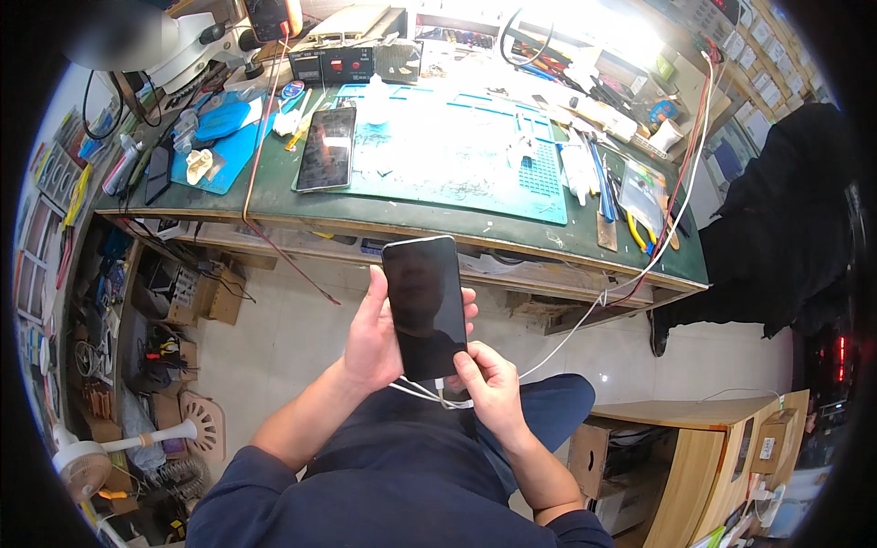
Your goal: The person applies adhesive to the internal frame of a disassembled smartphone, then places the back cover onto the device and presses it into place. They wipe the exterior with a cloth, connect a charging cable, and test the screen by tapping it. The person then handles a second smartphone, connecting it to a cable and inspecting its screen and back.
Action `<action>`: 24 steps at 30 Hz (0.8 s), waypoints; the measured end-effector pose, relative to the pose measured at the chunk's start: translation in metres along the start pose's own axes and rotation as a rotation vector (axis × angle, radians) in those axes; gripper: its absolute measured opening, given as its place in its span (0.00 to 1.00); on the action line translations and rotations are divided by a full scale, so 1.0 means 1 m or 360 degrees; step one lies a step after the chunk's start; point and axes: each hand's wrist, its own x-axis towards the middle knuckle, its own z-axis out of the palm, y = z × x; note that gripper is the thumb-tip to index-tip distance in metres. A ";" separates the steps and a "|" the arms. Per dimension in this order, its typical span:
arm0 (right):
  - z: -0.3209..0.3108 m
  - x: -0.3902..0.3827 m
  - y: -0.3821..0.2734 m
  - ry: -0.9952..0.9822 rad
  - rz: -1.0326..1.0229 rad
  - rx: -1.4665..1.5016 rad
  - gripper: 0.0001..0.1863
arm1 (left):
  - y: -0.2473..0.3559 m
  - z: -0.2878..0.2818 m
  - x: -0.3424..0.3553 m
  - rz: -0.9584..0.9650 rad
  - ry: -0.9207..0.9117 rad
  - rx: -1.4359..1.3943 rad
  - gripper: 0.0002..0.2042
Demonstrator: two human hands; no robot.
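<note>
A dark-screened smartphone (423,315) with a pale frame is held upright over my lap, in front of the bench edge. My left hand (370,340) wraps it from the left, thumb along the side and fingertips showing past the right edge. At its lower right corner my right hand (493,388) is closed, thumb on the front; its other fingers are partly hidden. A white charging cable (416,393) loops below the phone, its white plug (439,384) at the bottom edge. Whether the right fingers also touch the cable, I cannot tell.
Ahead stands a green-topped workbench (365,206) with a teal repair mat (438,173). Another phone (327,149) lies on the mat's left side. Several hand tools (603,187) lie to the right. A wooden cabinet (690,479) stands at lower right, a small fan (87,468) at lower left.
</note>
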 end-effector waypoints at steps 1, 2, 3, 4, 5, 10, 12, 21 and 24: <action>0.000 -0.001 0.001 -0.0012 0.0014 0.0015 0.10 | 0.000 -0.002 0.000 -0.0005 -0.0036 -0.0023 0.42; 0.000 -0.001 0.001 -0.0025 0.0029 0.0030 0.10 | -0.001 -0.002 0.000 -0.0018 0.0014 -0.0007 0.41; -0.001 -0.002 0.006 -0.0044 0.0012 0.0038 0.09 | -0.001 -0.003 -0.001 -0.0032 0.0065 0.0010 0.40; -0.003 -0.003 0.013 -0.0064 -0.0004 0.0046 0.09 | -0.002 -0.003 -0.002 -0.0047 0.0115 0.0027 0.39; -0.004 -0.004 0.016 -0.0085 -0.0020 0.0054 0.09 | -0.002 -0.002 -0.002 -0.0061 0.0133 0.0066 0.38; 0.000 -0.010 0.017 -0.0257 0.0182 0.0190 0.11 | 0.000 -0.005 -0.002 -0.0083 0.0175 0.0002 0.34; 0.002 -0.014 0.024 -0.0289 0.0199 0.0176 0.11 | -0.001 -0.005 -0.001 -0.0048 0.0178 -0.0031 0.34; 0.008 -0.018 0.030 -0.0146 0.0213 0.0069 0.11 | 0.001 -0.005 -0.001 -0.0036 0.0256 0.0058 0.31; 0.011 -0.015 0.022 -0.0090 0.0214 0.0000 0.12 | 0.000 -0.006 0.000 -0.0012 0.0316 0.0075 0.28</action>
